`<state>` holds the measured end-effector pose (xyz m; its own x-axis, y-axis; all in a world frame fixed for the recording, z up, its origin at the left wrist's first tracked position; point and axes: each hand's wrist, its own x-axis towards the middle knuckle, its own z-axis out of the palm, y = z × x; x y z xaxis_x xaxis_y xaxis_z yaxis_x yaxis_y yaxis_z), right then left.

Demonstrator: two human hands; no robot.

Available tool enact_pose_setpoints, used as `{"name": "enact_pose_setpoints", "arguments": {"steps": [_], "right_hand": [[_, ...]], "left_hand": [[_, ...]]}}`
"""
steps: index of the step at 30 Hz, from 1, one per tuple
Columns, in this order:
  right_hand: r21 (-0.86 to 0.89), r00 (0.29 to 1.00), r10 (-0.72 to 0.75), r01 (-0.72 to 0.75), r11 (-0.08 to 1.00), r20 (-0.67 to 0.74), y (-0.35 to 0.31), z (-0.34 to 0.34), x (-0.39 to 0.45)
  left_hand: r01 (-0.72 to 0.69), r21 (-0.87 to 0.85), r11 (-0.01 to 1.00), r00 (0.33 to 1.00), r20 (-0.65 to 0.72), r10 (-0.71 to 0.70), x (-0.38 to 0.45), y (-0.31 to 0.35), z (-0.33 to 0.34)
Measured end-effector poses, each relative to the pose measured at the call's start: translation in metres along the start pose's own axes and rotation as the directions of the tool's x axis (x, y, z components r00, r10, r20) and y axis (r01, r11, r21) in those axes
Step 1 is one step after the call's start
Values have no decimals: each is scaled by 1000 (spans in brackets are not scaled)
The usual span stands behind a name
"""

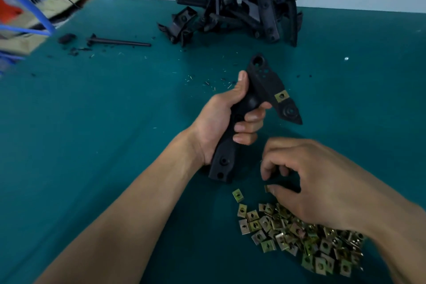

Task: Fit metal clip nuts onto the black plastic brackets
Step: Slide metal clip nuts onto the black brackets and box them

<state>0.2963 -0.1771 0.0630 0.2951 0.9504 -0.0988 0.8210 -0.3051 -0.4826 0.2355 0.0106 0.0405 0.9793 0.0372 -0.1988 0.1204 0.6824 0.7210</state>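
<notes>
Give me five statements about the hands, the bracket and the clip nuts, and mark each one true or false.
1. The left hand grips a black bracket. True.
2. The held bracket carries no clip nut. False: one fitted clip nut sits on its right edge.
3. The right hand pinches a clip nut above the pile of clip nuts. True.
4. The loose clip nuts lie in a tray. False: they lie straight on the green table.
5. A heap of brackets lies at the table's far edge. True.

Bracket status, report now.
Left hand grips bracket, one clip nut fitted. Right hand pinching a nut from the pile. Nothing blocking.
</notes>
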Motion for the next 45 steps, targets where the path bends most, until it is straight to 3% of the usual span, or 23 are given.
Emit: {"name": "enact_pose_setpoints", "arguments": {"steps": [11,17,25,31,33,35,38,40,42,45], "right_hand": [[7,983,28,-30,1000,181,-2,-4,0],[-107,987,4,14,994,163,-13,2,1],[-177,997,-77,80,981,23,-8,17,10],[-134,980,-151,134,982,-128,4,24,17],[-59,975,-129,121,991,-182,10,26,21],[151,967,-33,73,986,-253,18,26,22],[482,907,124,95,871,-402,30,20,25],[692,843,251,183,698,-476,35,15,26],[786,796,320,288,547,-514,37,7,24],[855,810,326,366,367,-487,38,-1,21]], "left_hand": [[-7,12,1000,998,63,6,3,-3,-5],[-22,-90,996,984,174,37,1,-1,-6],[-8,-198,980,973,225,53,1,0,-6],[-107,-217,970,983,120,136,-1,0,-2],[-126,-219,968,983,106,152,-2,2,-3],[-132,-220,966,983,96,156,-2,2,-2],[-109,-240,965,985,104,137,-3,1,0],[-91,-223,971,987,111,119,-4,0,1],[-84,-186,979,988,115,107,-4,-1,1],[-68,-108,992,990,120,81,-2,-3,-1]]}}
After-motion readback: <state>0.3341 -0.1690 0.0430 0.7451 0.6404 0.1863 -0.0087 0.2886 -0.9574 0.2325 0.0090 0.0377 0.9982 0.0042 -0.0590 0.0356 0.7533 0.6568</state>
